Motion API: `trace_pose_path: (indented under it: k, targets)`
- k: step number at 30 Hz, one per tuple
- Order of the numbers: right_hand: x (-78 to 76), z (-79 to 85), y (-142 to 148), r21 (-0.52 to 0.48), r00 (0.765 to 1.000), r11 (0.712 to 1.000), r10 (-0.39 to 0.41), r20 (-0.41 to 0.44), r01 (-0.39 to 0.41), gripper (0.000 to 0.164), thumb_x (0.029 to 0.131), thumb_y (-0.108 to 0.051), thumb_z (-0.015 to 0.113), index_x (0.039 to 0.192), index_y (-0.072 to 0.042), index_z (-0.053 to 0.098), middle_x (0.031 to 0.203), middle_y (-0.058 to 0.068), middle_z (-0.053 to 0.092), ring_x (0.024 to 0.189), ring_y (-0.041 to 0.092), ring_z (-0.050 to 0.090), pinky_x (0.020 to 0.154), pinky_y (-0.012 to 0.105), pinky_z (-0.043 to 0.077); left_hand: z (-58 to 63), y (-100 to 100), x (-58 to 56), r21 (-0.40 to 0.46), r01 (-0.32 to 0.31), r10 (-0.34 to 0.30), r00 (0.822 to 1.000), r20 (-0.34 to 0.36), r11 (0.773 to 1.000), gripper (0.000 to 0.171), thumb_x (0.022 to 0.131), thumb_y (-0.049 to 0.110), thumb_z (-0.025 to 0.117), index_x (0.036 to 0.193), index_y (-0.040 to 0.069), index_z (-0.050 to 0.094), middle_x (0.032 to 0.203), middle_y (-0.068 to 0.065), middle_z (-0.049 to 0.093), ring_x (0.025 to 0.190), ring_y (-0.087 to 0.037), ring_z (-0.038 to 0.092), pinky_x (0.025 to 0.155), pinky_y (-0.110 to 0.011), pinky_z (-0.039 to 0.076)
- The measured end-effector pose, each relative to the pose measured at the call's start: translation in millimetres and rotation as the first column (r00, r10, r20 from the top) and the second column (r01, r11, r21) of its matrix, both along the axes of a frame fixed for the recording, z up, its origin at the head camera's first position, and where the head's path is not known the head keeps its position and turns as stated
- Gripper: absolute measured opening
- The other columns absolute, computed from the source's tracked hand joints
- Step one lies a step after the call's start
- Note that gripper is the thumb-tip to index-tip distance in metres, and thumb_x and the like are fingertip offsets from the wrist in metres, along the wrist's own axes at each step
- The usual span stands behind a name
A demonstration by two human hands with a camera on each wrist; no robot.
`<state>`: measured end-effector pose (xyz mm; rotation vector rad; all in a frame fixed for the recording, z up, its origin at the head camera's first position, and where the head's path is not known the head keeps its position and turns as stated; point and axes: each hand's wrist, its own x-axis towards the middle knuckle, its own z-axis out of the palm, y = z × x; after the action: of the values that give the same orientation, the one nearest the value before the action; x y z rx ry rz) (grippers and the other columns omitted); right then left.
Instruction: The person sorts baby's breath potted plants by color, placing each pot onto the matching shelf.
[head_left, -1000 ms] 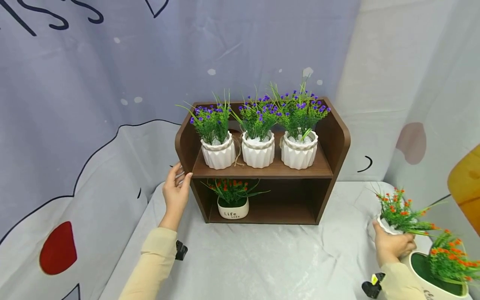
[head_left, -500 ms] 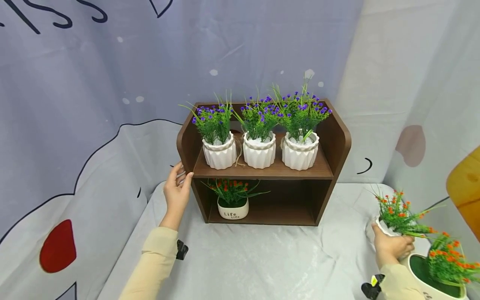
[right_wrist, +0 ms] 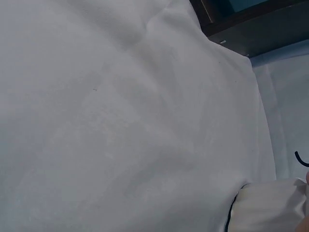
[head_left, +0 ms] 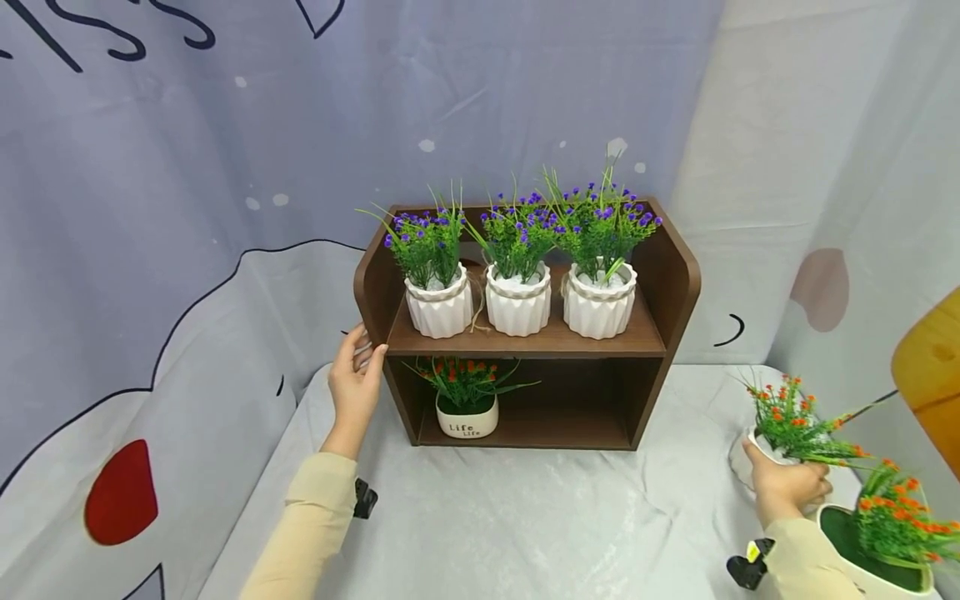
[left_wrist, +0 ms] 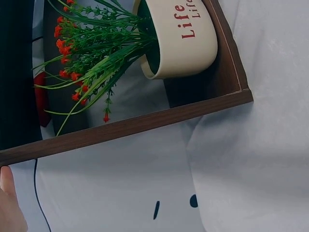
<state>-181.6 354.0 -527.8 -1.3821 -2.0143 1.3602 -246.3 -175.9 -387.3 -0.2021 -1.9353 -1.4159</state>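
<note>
A dark brown two-tier shelf (head_left: 525,343) stands on the cloth-covered table. My left hand (head_left: 354,392) rests against its left side, the fingers on the outer face and the thumb touching the front edge. In the left wrist view only one fingertip (left_wrist: 7,175) shows at the panel. My right hand (head_left: 789,487) grips a white fluted pot with an orange-flowered artificial plant (head_left: 795,421), at the table's right. In the right wrist view the white pot (right_wrist: 270,208) shows only partly at the lower right corner. The fingers on its far side are hidden.
Three white pots with purple flowers (head_left: 517,300) line the upper tier. A cream "Life" pot (head_left: 467,419) with red-orange flowers sits left on the lower tier. Beside my right wrist stands another cream pot (head_left: 873,575) with orange flowers. Printed curtains (head_left: 525,83) hang behind.
My right hand and the white pot have shifted slightly, and the orange-flowered plant has moved a little to the left. My left hand stays at the shelf.
</note>
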Motion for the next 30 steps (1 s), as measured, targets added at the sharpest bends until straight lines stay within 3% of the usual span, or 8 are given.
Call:
trace_pose_path:
  k: [12,20,30]
  targets:
    - [3.0,1.4,4.0,0.068,0.996,0.996,0.059,-0.062,-0.055,0.114,0.073,-0.044,0.077,0.148,0.009,0.008,0.149,0.034,0.015,0.137,0.047,0.020,0.119,0.049,0.018,-0.7,-0.2,0.1,0.009,0.007,-0.007,1.000,-0.003,1.000,0.039,0.086,-0.005,0.064,0.123,-0.011,0.054,0.106,-0.033,0.059,0.094,-0.047,0.064,0.070,-0.004,0.049]
    - [4.1,6.0,-0.2,0.062,0.987,0.985,0.163,-0.011,-0.162,0.114,0.075,-0.047,0.076,0.145,0.012,0.008,0.146,0.039,0.013,0.134,0.053,0.021,0.116,0.056,0.019,-0.3,-0.2,-1.5,-0.003,0.005,-0.005,1.000,-0.014,1.000,0.038,0.086,-0.005,0.065,0.122,-0.012,0.054,0.105,-0.034,0.059,0.093,-0.046,0.064,0.070,-0.004,0.049]
    - [7.6,13.1,-13.9,0.171,0.963,0.957,0.253,-0.090,-0.235,0.093,0.072,-0.027,0.080,0.139,0.013,0.028,0.133,0.040,0.033,0.124,0.050,0.030,0.110,0.057,0.028,0.1,-0.4,-0.1,0.005,0.004,-0.004,1.000,0.003,1.000,0.039,0.086,-0.005,0.064,0.123,-0.011,0.053,0.106,-0.033,0.059,0.095,-0.046,0.064,0.072,-0.004,0.049]
